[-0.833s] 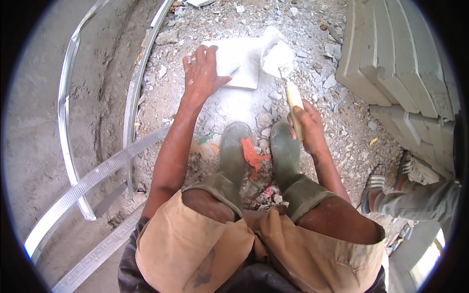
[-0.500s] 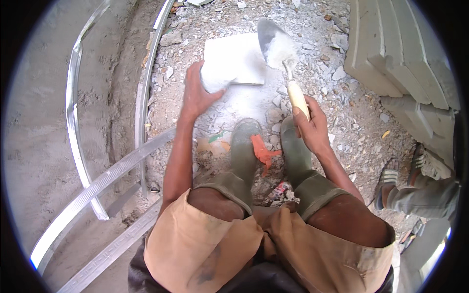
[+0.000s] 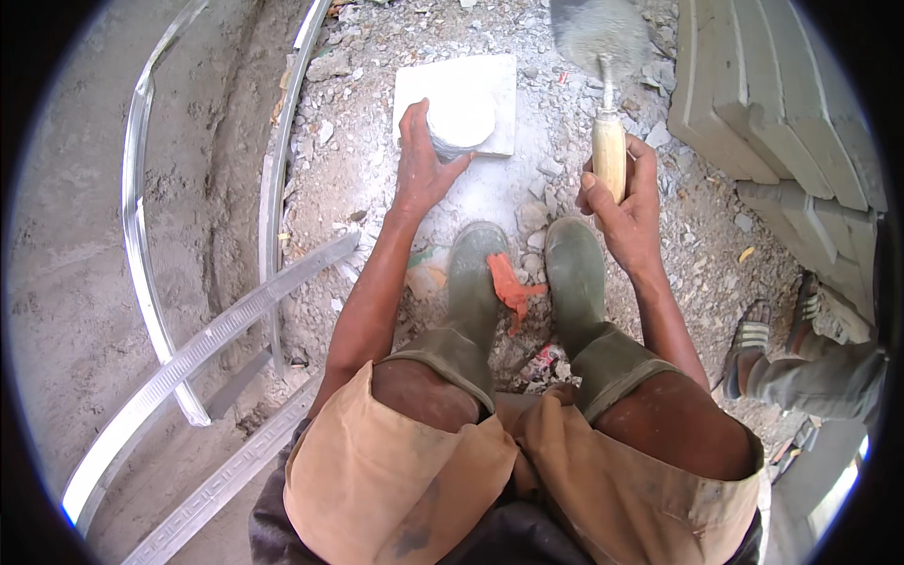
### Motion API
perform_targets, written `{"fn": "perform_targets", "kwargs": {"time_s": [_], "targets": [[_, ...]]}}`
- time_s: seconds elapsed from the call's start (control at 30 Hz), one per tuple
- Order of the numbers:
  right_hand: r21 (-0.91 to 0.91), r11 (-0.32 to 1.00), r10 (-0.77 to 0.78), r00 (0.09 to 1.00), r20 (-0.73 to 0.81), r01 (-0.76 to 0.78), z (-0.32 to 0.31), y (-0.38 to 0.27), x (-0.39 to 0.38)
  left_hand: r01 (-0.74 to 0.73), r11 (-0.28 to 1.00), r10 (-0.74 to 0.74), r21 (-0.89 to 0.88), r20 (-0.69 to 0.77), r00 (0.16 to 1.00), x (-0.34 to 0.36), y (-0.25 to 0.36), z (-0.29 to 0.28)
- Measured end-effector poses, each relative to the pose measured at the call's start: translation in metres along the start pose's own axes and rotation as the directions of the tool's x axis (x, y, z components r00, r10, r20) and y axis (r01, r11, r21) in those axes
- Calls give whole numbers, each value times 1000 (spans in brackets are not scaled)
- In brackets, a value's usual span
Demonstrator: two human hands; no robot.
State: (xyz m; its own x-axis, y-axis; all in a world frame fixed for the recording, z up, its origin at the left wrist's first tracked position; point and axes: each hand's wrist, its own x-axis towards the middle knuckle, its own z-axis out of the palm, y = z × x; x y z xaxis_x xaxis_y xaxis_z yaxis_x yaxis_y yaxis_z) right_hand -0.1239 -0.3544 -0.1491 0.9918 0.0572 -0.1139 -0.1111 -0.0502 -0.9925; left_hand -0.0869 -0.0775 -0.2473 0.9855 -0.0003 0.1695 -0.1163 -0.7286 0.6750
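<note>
My left hand (image 3: 424,169) curves its thumb and fingers round the side of a round, white-topped thing (image 3: 461,118) with a greyish side. Whether it is a filled cup or a solid lump, I cannot tell. It is over a square white board (image 3: 505,85) lying on the rubble in front of my boots. My right hand (image 3: 629,207) grips a trowel (image 3: 610,155) by its pale wooden handle. The trowel's blade, partly cut off by the upper edge, points away from me, right of the board, and looks whitish and a little blurred.
Grey slabs (image 3: 744,104) lean in a stack at the right, near another person's sandalled foot (image 3: 750,344). Bent metal channels (image 3: 202,344) lie along the left by a rough grey surface. Green boots (image 3: 576,273) flank an orange-red scrap (image 3: 511,287). Broken stone covers the ground.
My left hand has moved right with the round thing, from the board's near-left corner to over its middle. The trowel has moved right and away from the board, its blade turned more straight ahead.
</note>
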Motion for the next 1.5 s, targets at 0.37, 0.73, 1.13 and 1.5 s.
{"fn": "perform_targets", "kwargs": {"time_s": [0.37, 0.73, 1.13, 1.5], "targets": [[-64, 987, 159, 967, 199, -149, 12, 22, -4, 68, 988, -71, 135, 18, 997, -1, 25, -21], [-4, 981, 190, 963, 190, -192, 30, 33, 2, 35, 988, -53, 149, 120, 991, 0, 26, -39], [146, 974, 149, 974, 173, -175, 29, 44, 7, -140, 970, 109, 201, 160, 981, -8, 40, -20], [383, 902, 174, 980, 94, -197, 23, 48, 4, -215, 955, 196, 206, 109, 975, -16, 44, -10]]}}
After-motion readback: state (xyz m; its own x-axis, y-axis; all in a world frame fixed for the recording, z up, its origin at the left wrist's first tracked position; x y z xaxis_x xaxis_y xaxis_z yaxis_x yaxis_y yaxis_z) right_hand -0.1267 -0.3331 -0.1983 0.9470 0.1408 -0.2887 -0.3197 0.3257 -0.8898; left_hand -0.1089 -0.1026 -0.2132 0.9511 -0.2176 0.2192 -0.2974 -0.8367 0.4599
